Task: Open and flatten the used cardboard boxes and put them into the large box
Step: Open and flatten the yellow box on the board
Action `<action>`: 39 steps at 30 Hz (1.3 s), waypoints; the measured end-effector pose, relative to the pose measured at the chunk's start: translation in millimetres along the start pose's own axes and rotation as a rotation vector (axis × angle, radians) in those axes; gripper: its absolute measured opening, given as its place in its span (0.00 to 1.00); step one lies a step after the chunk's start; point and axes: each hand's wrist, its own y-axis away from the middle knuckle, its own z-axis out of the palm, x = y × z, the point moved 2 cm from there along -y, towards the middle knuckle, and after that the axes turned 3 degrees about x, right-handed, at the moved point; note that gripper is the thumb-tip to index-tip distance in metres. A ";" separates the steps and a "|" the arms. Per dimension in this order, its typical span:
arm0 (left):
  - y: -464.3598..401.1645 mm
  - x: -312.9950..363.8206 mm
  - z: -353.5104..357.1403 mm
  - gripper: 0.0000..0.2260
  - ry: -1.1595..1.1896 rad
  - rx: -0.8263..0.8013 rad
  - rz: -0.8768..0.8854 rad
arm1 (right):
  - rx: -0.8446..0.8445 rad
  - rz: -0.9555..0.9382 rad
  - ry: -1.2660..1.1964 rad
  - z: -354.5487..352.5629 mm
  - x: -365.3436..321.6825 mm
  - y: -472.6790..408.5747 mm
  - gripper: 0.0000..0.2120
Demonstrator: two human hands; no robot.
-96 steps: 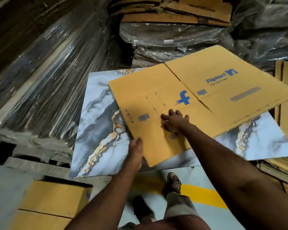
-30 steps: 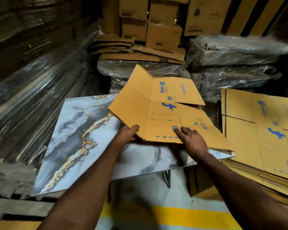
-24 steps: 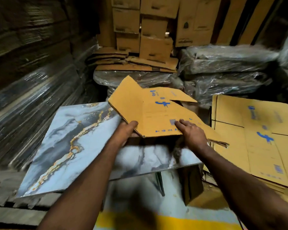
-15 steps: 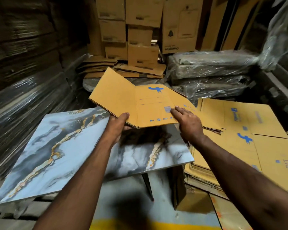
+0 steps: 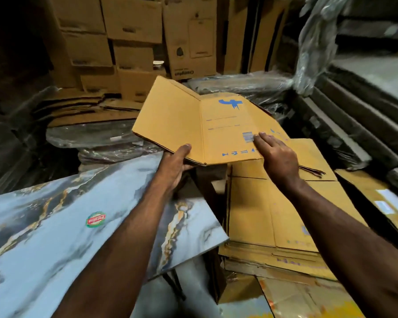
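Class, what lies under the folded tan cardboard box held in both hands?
Under the folded tan cardboard box: a stack of flattened tan cardboard boxes. The stack's far end is covered.

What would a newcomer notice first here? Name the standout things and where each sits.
First, the flattened yellow box with blue print, held up at centre by the left hand and right hand. Next, the marbled blue-grey slab at lower left, and the stack of flattened boxes at lower right.
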 end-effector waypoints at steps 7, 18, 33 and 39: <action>-49.9 -76.9 81.3 0.24 -0.007 -0.070 -0.220 | -0.187 0.084 0.097 13.0 112.3 34.5 0.25; -56.3 -207.1 121.7 0.03 0.001 0.076 -0.853 | -0.986 -0.031 0.108 97.9 179.1 113.6 0.29; -9.9 -278.9 148.7 0.06 -0.064 0.246 -0.947 | -1.021 0.028 0.081 129.5 193.4 190.1 0.41; 24.0 -303.0 127.7 0.08 0.060 0.271 -1.104 | -1.255 0.001 0.020 146.6 184.2 230.7 0.36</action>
